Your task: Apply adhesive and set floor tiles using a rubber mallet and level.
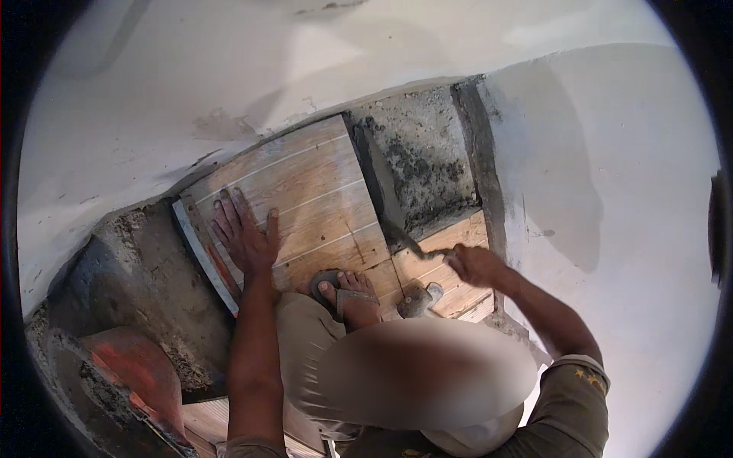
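Observation:
My left hand (248,235) lies flat with fingers spread on a large wood-look tile (317,179) that has pale stripes. A long, grey-and-red straight bar (205,256), perhaps a spirit level, rests along the tile's left edge, beside this hand. My right hand (475,266) is closed around the handle of a trowel (412,243). Its dark blade reaches up and left along the tile's right edge, by a rough patch of grey mortar (427,149). Where the blade ends against the dark gap is hard to make out.
A smaller wood-look tile (462,229) lies under my right hand. A mallet-like tool (420,300) rests near my sandalled foot (355,299). Bare cement (145,282) and a mortar-caked orange pan (134,359) are at left. Plastered walls (565,175) border the floor.

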Tool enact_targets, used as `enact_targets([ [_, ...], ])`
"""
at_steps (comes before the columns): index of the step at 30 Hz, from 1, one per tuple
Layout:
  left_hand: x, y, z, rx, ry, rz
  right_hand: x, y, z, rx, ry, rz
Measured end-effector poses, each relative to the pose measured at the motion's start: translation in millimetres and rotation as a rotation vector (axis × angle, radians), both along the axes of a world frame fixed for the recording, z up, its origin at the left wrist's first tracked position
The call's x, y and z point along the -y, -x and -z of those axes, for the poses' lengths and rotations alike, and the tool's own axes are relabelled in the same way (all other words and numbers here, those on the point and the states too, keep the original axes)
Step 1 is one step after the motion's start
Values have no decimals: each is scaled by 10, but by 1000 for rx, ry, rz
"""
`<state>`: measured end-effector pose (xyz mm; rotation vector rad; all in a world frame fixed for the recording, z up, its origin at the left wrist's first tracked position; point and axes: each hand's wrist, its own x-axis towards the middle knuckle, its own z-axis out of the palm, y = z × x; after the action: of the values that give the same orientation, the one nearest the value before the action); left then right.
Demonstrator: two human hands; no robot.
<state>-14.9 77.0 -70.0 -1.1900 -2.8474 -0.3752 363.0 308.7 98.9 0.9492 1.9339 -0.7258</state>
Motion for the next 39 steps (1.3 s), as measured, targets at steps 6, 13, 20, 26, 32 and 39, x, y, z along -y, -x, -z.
enact_targets([
  [6, 21, 5, 10, -12, -3, 4, -368, 37, -276, -74, -11, 254],
  [13, 18, -19, 64, -9, 14, -15, 219, 106, -186, -35, 318, 721],
  [20, 14, 27, 25, -38, -10, 12, 335, 143, -304, 69, 265, 344],
  [26, 12, 24, 35, -23, 14, 7, 80, 285, -333, 135, 229, 225],
  [32, -25, -4, 38, -5, -26, 6, -283, 107, -429, -84, -60, 165],
  [39, 41, 31, 27, -12, 7, -7, 2, 346, -562, 17, 185, 368],
])
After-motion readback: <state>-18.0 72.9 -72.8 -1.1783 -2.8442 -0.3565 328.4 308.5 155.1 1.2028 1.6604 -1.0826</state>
